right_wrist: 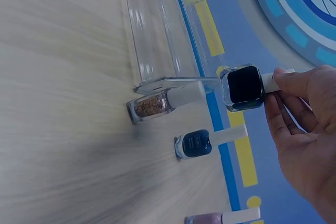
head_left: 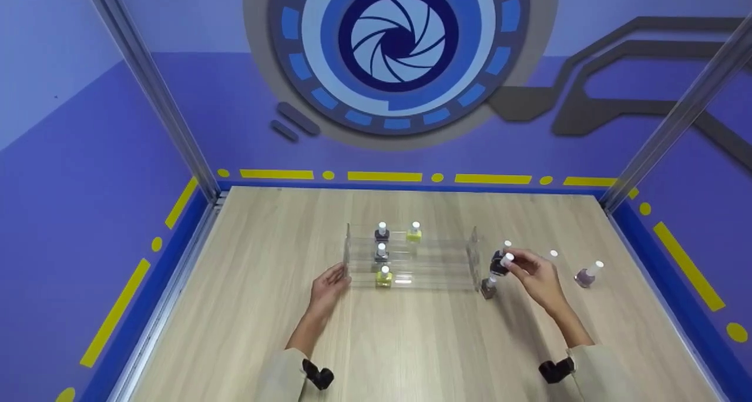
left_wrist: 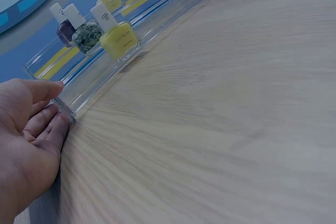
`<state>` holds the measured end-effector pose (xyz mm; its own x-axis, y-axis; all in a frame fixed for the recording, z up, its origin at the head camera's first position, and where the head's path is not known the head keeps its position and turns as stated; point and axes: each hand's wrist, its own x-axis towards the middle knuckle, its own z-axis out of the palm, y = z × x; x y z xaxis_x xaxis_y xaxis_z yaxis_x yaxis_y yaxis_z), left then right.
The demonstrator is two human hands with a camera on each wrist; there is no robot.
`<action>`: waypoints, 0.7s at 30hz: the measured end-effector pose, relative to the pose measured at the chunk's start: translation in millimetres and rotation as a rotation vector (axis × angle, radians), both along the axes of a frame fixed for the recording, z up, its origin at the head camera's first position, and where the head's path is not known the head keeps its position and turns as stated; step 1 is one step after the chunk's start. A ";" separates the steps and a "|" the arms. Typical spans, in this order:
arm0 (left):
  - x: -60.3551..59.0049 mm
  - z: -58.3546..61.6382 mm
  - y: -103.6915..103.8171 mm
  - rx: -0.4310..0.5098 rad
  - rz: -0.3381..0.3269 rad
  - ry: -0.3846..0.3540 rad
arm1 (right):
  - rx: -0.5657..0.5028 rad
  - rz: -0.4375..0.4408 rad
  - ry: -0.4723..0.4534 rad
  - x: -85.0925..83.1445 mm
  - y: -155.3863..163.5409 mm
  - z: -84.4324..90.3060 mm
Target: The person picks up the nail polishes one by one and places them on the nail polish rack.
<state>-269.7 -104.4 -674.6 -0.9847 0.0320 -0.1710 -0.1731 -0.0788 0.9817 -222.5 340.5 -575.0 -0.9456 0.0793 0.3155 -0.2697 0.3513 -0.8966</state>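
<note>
A clear tiered rack [head_left: 423, 267] stands mid-table with several nail polish bottles in it: a yellow one [head_left: 384, 277] in front, a grey one [head_left: 381, 253], a dark one [head_left: 382, 233] and another yellow one [head_left: 415, 233] behind. My left hand [head_left: 338, 280] rests with straight fingers [left_wrist: 50, 121] against the rack's left end [left_wrist: 68, 109]. My right hand [head_left: 512, 264] pinches the white cap of a dark polish bottle [right_wrist: 242, 87] and holds it in the air just off the rack's right end [right_wrist: 168, 83].
On the table right of the rack stand a brown glitter bottle [head_left: 489, 285], a dark blue bottle [right_wrist: 195, 143] and a mauve bottle [head_left: 587, 274]. A blue raised edge [head_left: 658, 255] and metal posts [head_left: 675, 120] border the wooden table [head_left: 411, 343].
</note>
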 end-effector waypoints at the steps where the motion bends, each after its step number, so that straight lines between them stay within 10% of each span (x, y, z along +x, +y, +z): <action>1: -0.1 -0.3 -0.1 0.002 -0.001 0.000 | 0.002 0.008 -0.001 -0.6 -1.6 1.5; 21: 3.4 1.3 -1.7 -0.009 -0.004 0.011 | -0.012 0.085 0.037 -26.8 -56.1 2.9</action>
